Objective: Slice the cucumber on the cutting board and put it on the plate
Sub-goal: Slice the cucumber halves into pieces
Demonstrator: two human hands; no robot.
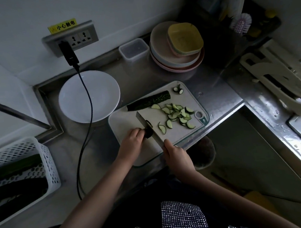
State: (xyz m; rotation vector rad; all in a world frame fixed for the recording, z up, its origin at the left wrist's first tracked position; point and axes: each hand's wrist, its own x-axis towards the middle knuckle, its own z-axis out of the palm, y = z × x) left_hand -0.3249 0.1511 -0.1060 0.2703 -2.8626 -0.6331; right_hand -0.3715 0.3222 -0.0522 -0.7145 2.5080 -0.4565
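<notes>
Steel counter [217, 97]: left hand [132, 139] pins cucumber stub [148, 133] on cutting board [125, 123]; right hand [176, 155] grips knife [148, 124]; slices [179, 116] pushed aside; plate [89, 96] near for transfer.

I see bare counter [216, 90] between the cutting board [128, 122] and the stacked plates [168, 58] at the back edge. A black cable [88, 100] hangs across the white plate [73, 102], crossing my path from the board. The white basket [47, 158] blocks the counter's left edge.
</notes>
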